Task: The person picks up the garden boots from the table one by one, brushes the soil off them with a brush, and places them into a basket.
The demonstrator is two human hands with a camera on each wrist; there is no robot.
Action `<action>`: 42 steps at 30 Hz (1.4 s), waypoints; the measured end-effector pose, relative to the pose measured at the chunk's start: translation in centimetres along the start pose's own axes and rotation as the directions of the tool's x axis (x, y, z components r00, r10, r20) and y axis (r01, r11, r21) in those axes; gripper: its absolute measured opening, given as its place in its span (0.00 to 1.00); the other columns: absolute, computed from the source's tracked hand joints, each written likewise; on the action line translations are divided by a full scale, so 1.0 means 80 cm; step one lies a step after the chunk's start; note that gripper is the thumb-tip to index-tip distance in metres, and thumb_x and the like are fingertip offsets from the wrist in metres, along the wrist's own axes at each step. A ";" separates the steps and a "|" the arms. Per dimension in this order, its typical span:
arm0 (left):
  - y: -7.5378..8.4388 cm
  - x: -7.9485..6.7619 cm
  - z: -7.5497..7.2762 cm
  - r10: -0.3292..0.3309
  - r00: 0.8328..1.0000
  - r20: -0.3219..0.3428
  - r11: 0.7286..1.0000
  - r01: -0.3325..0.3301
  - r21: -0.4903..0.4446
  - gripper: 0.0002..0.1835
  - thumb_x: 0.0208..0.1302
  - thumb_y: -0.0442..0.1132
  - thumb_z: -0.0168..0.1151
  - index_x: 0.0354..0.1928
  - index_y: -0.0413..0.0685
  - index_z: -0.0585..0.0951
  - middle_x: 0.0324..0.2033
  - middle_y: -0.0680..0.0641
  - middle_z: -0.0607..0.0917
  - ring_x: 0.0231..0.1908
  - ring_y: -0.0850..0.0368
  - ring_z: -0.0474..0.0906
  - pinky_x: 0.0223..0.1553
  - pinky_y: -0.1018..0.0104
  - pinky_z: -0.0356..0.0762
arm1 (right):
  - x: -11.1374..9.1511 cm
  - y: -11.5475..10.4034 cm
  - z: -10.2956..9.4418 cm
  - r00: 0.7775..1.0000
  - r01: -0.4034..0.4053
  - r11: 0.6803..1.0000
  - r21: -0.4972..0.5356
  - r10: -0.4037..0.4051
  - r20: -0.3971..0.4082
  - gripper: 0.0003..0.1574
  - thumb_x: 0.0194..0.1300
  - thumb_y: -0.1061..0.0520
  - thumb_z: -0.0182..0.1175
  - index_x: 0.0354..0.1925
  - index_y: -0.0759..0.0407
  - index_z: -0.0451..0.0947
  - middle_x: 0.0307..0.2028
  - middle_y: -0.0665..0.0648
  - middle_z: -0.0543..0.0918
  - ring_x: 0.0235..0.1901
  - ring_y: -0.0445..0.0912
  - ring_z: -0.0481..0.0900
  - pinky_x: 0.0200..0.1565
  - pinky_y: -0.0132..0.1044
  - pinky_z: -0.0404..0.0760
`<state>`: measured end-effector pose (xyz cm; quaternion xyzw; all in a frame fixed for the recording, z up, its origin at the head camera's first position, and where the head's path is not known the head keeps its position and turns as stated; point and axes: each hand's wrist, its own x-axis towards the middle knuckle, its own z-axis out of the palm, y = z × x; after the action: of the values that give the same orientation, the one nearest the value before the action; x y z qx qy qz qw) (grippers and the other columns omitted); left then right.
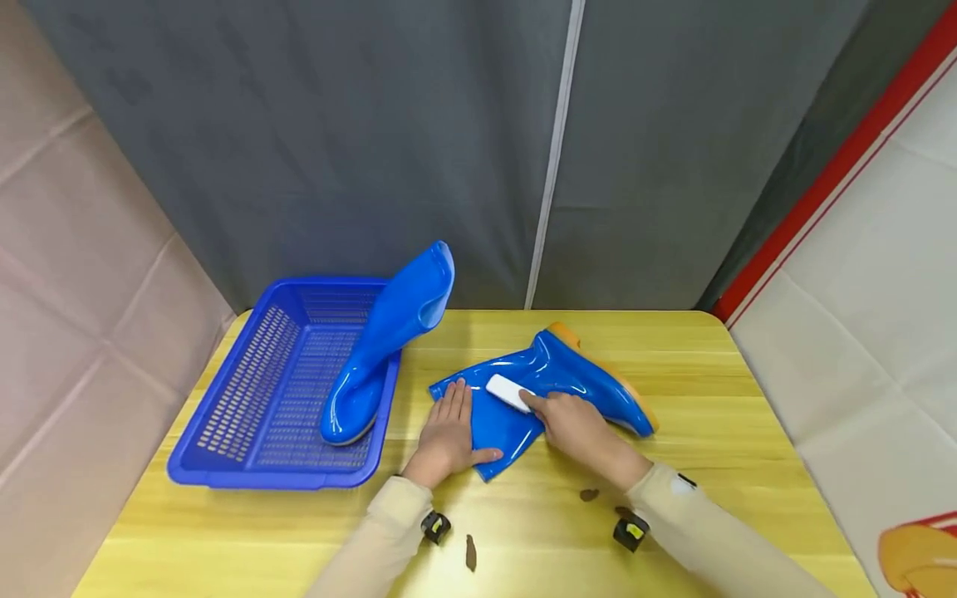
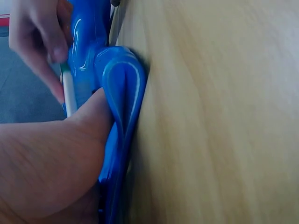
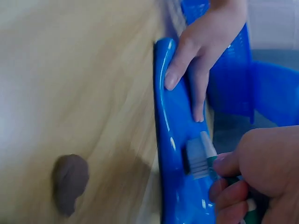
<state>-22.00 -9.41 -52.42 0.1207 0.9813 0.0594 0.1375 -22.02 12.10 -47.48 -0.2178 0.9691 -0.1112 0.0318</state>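
A shiny blue rain boot with an orange sole lies on its side, its toe pointing right. My left hand presses on the shaft near its opening, with the fingers straight and the thumb spread. In the left wrist view the boot's opening is squeezed nearly flat under this hand. My right hand grips a scrub brush with a white back and some green on its handle. The right wrist view shows the brush's pale bristles against the blue shaft, with fingers curled round the handle.
A blue plastic basket stands at the left of the wooden table. A second blue boot leans in it, its shaft sticking out over the right rim. Brown lumps lie near my right forearm, and a brown strip lies closer to me.
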 end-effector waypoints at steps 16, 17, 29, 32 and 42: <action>-0.005 -0.001 0.009 -0.010 0.999 -0.050 0.999 0.008 -0.036 0.65 0.54 0.76 0.58 0.77 0.36 0.45 0.79 0.37 0.42 0.80 0.41 0.39 0.79 0.49 0.46 | -0.062 0.010 -0.008 0.999 0.005 0.999 -0.032 -0.006 -0.051 0.23 0.69 0.57 0.61 0.61 0.46 0.79 0.28 0.51 0.83 0.21 0.37 0.66 0.22 0.26 0.63; -0.005 -0.002 0.009 -0.010 0.999 -0.049 0.999 0.008 -0.034 0.65 0.54 0.76 0.57 0.77 0.36 0.45 0.79 0.37 0.42 0.80 0.41 0.39 0.79 0.49 0.46 | -0.059 0.011 -0.008 0.998 -0.006 0.999 -0.039 0.003 -0.069 0.22 0.70 0.57 0.61 0.61 0.46 0.79 0.31 0.52 0.85 0.22 0.39 0.71 0.23 0.26 0.69; 0.006 -0.008 -0.002 -0.003 0.999 -0.042 0.999 0.002 -0.038 0.62 0.56 0.73 0.60 0.77 0.34 0.48 0.79 0.35 0.45 0.79 0.40 0.41 0.79 0.48 0.48 | -0.048 0.015 0.006 0.998 0.041 0.999 -0.014 -0.042 -0.056 0.23 0.69 0.56 0.61 0.62 0.46 0.78 0.23 0.47 0.80 0.22 0.36 0.70 0.27 0.27 0.72; 0.005 -0.009 -0.005 -0.005 0.999 -0.038 0.999 0.003 -0.041 0.62 0.57 0.72 0.60 0.77 0.34 0.48 0.79 0.35 0.45 0.79 0.40 0.41 0.79 0.48 0.48 | -0.034 0.010 0.010 0.994 0.057 0.996 -0.073 -0.064 -0.094 0.23 0.70 0.54 0.60 0.62 0.44 0.78 0.31 0.51 0.86 0.27 0.39 0.76 0.34 0.33 0.82; 0.003 -0.006 -0.001 -0.012 1.000 -0.027 1.000 0.011 -0.013 0.63 0.56 0.75 0.57 0.77 0.36 0.46 0.79 0.37 0.44 0.80 0.41 0.40 0.79 0.49 0.47 | -0.015 0.005 0.004 0.997 -0.011 1.000 -0.005 0.010 -0.071 0.22 0.73 0.54 0.56 0.64 0.45 0.77 0.30 0.53 0.85 0.27 0.41 0.75 0.33 0.33 0.80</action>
<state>-21.54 -9.32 -52.21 0.1133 0.9834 0.0666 0.1255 -21.03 12.89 -47.88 -0.2087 0.9711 -0.1161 -0.0025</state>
